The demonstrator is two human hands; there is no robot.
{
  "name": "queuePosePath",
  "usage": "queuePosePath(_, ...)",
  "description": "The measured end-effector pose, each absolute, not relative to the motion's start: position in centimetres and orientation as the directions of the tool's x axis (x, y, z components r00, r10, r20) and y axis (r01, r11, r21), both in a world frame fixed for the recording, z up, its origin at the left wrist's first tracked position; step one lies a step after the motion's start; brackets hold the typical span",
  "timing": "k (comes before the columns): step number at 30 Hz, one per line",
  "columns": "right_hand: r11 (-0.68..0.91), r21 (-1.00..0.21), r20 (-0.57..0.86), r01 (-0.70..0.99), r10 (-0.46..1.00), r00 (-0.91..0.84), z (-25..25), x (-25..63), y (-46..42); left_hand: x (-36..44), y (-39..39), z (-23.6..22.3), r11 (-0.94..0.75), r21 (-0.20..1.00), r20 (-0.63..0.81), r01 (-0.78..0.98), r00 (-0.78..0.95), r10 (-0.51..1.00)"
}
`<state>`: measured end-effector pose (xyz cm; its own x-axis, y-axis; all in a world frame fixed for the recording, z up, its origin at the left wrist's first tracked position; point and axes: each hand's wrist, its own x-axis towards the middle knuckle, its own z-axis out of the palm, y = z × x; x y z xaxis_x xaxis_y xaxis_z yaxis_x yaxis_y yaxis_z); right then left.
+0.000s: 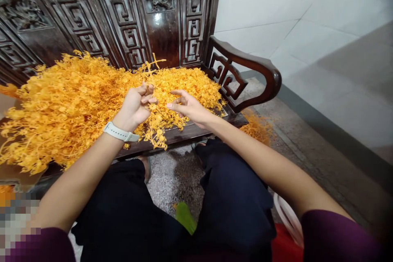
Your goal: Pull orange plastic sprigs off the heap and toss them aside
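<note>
From where I stand, the person's left hand [138,102] has its fingers curled in, pinching an orange plastic sprig [154,64] whose bare, forked end sticks up above the fingertips. Orange flowery strands [156,133] hang just below and beside that palm, over the front edge of the settee; whether they belong to the same sprig I can't tell. A pale watch strap [120,132] circles the wrist behind it.

The right hand [188,108] is just beside the left, its thumb and forefinger held apart and pointing toward it, with nothing that I can see between them. Beyond that hand lies a low heap of orange sprigs [196,81], and a taller, bushier heap [70,102] spreads to the left of the left hand. Both lie on a dark wooden settee [184,134], its carved back [162,35] rising beyond the hands and its curved armrest [251,57] to the right of the right hand. Past that armrest, more orange pieces [256,127] lie on the floor [166,176].
</note>
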<state>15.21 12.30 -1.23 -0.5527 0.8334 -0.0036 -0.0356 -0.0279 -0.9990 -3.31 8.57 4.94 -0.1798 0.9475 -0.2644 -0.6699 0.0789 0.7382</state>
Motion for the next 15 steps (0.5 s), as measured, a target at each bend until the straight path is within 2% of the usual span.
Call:
queuePosePath(3,0.023,-0.989,0.106,-0.149,0.807,-0.581,-1.5,14.9,12.6,-1.6,7.7,5.2,0.169,0.697,-0.327,-0.697,-0.099,0.940)
queuePosePath(6,0.031,-0.958,0.196,-0.284,0.794,-0.576,-1.6,14.5,12.6,-0.6,7.2,5.1,0.195,0.706,-0.344,-0.681,-0.089,0.935)
queuePosePath(11,-0.115,-0.922,0.133,-0.370,0.802,-0.583,-1.0,15.0,12.4,-1.2,7.3,5.0,0.163,0.744,-0.322,-0.648,-0.134,0.937)
queuePosePath(15,-0.230,-0.926,0.041,-0.300,0.728,-0.684,-0.3,15.8,11.9,-2.6,7.8,5.4,0.086,0.737,-0.285,-0.671,-0.191,0.939)
